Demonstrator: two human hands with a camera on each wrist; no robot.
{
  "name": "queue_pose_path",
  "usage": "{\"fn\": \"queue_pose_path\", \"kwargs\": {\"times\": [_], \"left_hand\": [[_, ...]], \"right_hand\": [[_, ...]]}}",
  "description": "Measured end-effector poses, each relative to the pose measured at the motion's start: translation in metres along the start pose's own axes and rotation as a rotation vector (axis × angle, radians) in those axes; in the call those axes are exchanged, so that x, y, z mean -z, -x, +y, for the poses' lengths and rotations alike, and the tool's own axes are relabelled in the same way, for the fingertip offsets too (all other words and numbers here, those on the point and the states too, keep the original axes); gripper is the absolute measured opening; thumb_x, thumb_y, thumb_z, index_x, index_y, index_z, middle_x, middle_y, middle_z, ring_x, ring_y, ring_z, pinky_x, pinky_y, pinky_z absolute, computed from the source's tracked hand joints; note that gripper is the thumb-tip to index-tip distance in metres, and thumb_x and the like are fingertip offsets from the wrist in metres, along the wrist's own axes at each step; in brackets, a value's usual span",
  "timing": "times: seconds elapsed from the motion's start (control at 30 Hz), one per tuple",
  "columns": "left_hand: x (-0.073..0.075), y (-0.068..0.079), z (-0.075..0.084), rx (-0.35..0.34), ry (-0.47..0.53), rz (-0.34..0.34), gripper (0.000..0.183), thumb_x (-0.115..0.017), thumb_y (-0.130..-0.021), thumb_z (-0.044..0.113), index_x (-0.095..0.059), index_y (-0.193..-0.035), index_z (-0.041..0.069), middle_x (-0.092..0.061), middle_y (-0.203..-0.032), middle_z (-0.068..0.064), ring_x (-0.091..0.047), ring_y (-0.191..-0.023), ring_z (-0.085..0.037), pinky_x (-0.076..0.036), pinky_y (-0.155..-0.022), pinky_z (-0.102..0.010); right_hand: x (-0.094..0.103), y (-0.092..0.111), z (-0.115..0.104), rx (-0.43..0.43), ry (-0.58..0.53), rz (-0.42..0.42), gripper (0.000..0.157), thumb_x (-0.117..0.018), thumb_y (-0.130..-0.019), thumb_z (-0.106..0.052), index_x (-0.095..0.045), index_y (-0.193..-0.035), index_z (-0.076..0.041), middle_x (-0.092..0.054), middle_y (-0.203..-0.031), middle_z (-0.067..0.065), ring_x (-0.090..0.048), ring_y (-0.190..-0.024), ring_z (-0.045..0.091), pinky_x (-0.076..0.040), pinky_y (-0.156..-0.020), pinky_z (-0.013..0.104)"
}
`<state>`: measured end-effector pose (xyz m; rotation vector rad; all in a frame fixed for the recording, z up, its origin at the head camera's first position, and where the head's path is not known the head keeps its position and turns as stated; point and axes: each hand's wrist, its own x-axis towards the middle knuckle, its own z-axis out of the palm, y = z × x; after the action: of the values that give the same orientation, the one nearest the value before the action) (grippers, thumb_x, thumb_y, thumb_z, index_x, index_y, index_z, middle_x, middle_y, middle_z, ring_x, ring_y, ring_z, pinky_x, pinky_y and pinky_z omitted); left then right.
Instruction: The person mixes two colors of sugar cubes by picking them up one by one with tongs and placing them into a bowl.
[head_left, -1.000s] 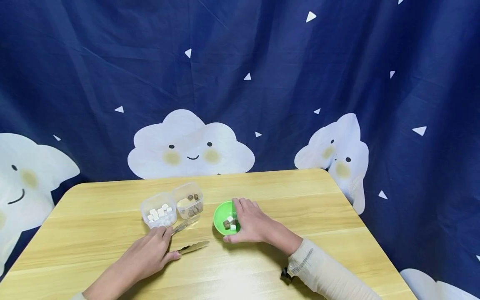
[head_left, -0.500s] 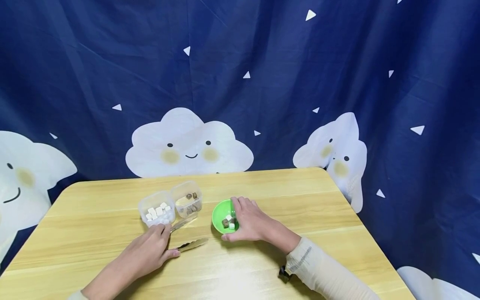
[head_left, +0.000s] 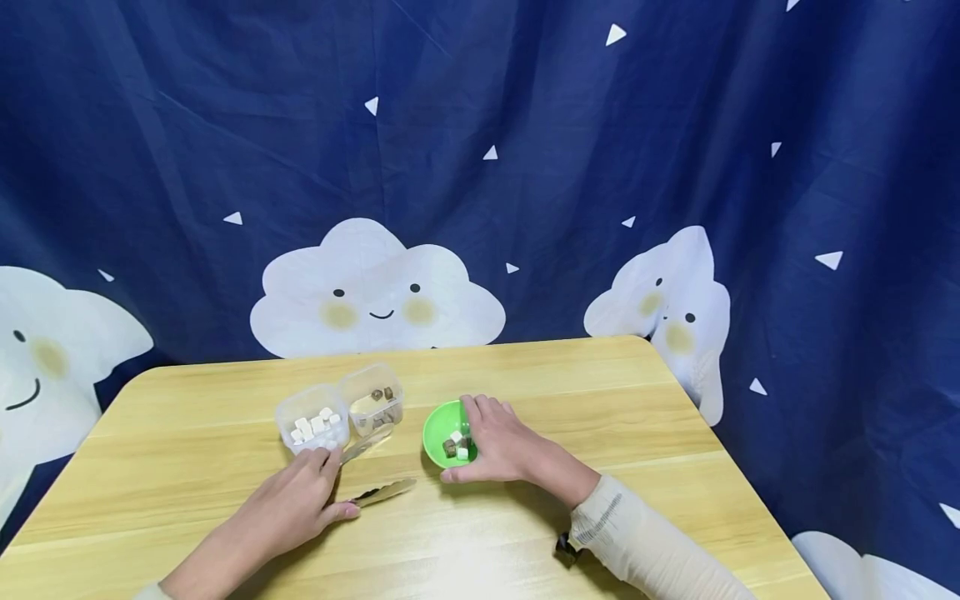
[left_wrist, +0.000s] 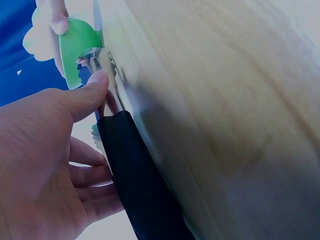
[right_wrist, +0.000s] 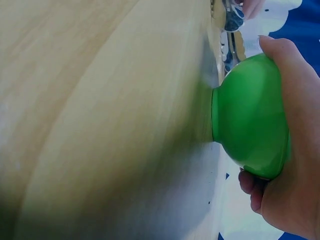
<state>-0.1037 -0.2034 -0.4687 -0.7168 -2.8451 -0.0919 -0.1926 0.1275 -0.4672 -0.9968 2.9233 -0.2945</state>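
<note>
My left hand [head_left: 292, 500] holds a pair of metal tongs [head_left: 384, 492] between thumb and fingers, their arms spread apart. In the left wrist view the thumb lies on the metal just past the black handle [left_wrist: 140, 175], and the scalloped tip points at the bowl. My right hand [head_left: 504, 442] grips the green bowl [head_left: 439, 432] by its right side, thumb and fingers around the rim. Several white and brown cubes [head_left: 457, 447] lie inside it. In the right wrist view the bowl's foot stands on the table.
Left of the bowl stands a clear two-part box: white cubes [head_left: 315, 426] fill the left part, several brown cubes [head_left: 382, 393] lie in the right part [head_left: 360, 385]. The wooden table [head_left: 570, 375] ends at a blue curtain [head_left: 555, 200] printed with clouds. A black object shows under the right sleeve [head_left: 645, 533].
The whole head view shifts slightly left. Both hands keep their hold on the tongs and the bowl, and the cubes stay as they were.
</note>
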Motion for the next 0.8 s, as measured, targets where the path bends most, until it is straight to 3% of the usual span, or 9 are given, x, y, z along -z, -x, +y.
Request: {"fn": "queue_pose_path", "kwargs": {"times": [0.27, 0.5, 0.8], "left_hand": [[0.003, -0.002, -0.001, -0.038, -0.036, 0.035, 0.082, -0.077, -0.081, 0.062, -0.061, -0.131, -0.001, -0.063, -0.102, -0.008, -0.063, -0.097, -0.023, -0.059, -0.081, -0.043], [0.007, -0.005, -0.001, -0.039, -0.029, 0.002, 0.076, -0.077, -0.083, 0.059, -0.063, -0.129, 0.001, -0.064, -0.106, -0.008, -0.064, -0.098, -0.023, -0.058, -0.079, -0.042], [0.017, -0.01, 0.002, -0.065, -0.029, 0.033, 0.062, -0.08, -0.082, 0.056, -0.065, -0.116, 0.006, -0.063, -0.103, -0.005, -0.064, -0.089, -0.02, -0.058, -0.072, -0.041]], "right_hand": [[0.005, 0.0, -0.003, -0.011, -0.015, -0.022, 0.116, -0.064, -0.072, -0.086, -0.034, -0.151, -0.006, -0.056, -0.128, 0.01, -0.055, -0.115, 0.021, -0.045, -0.099, 0.037], [0.007, 0.0, -0.005, -0.025, -0.042, -0.036, 0.121, -0.065, -0.073, -0.086, -0.032, -0.154, -0.003, -0.055, -0.132, 0.012, -0.055, -0.12, 0.023, -0.045, -0.106, 0.04], [0.01, 0.003, -0.006, -0.033, -0.066, -0.053, 0.13, -0.065, -0.074, -0.087, -0.024, -0.16, 0.0, -0.052, -0.141, 0.018, -0.054, -0.128, 0.028, -0.042, -0.113, 0.045]]}}
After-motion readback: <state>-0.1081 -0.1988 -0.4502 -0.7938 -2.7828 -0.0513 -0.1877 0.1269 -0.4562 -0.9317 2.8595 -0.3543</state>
